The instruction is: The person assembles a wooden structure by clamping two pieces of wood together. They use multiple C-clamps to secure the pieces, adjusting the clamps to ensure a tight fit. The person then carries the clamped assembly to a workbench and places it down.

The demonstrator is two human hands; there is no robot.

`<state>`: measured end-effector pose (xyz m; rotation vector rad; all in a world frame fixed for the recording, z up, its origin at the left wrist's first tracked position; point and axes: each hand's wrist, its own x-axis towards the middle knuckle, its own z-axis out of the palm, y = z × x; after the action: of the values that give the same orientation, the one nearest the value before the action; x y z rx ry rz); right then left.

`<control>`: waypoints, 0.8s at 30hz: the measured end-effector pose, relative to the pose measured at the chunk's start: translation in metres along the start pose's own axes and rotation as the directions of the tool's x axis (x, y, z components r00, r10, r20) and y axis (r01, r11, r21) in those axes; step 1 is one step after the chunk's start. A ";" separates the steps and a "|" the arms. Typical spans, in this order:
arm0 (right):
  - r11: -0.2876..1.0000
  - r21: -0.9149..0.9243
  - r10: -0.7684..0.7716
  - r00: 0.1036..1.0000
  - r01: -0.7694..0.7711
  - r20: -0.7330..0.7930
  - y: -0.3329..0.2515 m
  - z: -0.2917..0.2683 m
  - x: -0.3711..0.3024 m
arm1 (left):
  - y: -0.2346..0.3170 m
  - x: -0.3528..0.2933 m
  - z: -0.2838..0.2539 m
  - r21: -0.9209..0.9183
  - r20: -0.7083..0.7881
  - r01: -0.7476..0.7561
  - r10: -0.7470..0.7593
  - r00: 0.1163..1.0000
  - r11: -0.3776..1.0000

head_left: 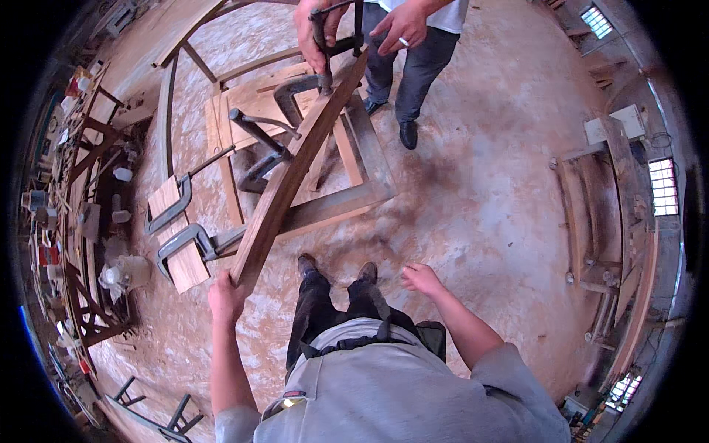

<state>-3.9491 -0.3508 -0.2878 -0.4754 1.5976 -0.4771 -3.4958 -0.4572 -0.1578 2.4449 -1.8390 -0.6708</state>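
Note:
A long brown wooden plank (295,173) runs from lower left to upper right in front of me. My left hand (225,297) is closed around its near end. My right hand (422,280) hangs in the air over the floor, fingers curled in, with nothing visible in them. Dark metal clamps stand along the plank: one clamp (262,140) at its middle, another clamp (292,96) farther up. At the far end, a co-worker's hand (314,33) is on a clamp's bar; their other hand (406,28) holds a cigarette.
Below the plank lies a wooden frame (340,199). Left of it, two grey C-shaped clamps (177,244) sit on a short light board (188,267). Cluttered shelving (85,162) lines the left side, with a white bucket (133,272) beside it. A wooden rack (591,207) stands right.

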 end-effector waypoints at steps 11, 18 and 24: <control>1.000 0.021 0.005 1.000 -0.006 0.027 0.012 0.028 0.013 | -0.001 0.001 -0.001 -0.008 0.008 -0.052 0.052 0.999 0.999; 0.995 0.084 0.047 0.999 -0.045 -0.015 0.027 0.020 0.014 | 0.009 -0.005 -0.006 -0.064 0.038 -0.008 0.011 0.999 0.998; 0.995 0.054 0.086 0.995 -0.083 -0.053 0.027 -0.005 0.011 | -0.008 0.001 -0.001 -0.084 0.047 -0.100 0.105 0.993 0.991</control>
<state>-3.9552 -0.3345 -0.3116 -0.3566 1.6474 -0.4697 -3.4876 -0.4559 -0.1591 2.2862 -1.8997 -0.7929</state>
